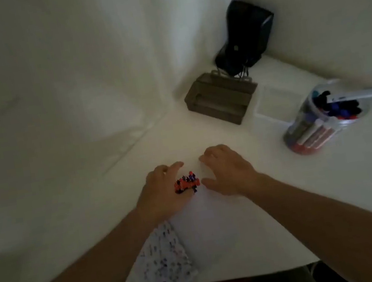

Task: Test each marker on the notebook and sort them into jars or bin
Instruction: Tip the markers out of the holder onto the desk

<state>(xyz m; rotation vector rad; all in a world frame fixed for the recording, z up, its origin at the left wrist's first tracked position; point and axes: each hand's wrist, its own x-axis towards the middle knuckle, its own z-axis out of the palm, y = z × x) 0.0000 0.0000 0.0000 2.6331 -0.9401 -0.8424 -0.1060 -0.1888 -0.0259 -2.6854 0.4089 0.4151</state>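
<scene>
The head view was dim and soft with blur. Two bare forearms reached forward over a white cloth-covered table [239, 133]. The left hand [161, 190] lay palm-down with its fingers curled round a bundle of markers [186, 184], of which only the red, blue and black cap ends showed between thumb and fingers; their number could not be counted. The right hand [225, 171] hovered just beside the bundle, fingers loosely arched and spread, grasping nothing.

One notebook [165, 264] lay open under the left forearm, its near page speckled with many small dark, blue and reddish test marks, its far page plain white; the forearm hid part of it, and the lower edge ran against a dark shape at the bottom of the frame.

One clear round jar [309, 134] stood well apart to the right, packed with markers, white barrels visible through its wall and blue, black and red caps at its mouth. One marker [366, 94] lay across its rim, cut off by the frame edge.

Between jar and corner sat one shallow, translucent rectangular tray [275, 101], hard to make out. Near the corner stood one brown slatted wooden box [220, 99], and behind it one black, glossy, blurred object [246, 35] with cords hanging.
</scene>
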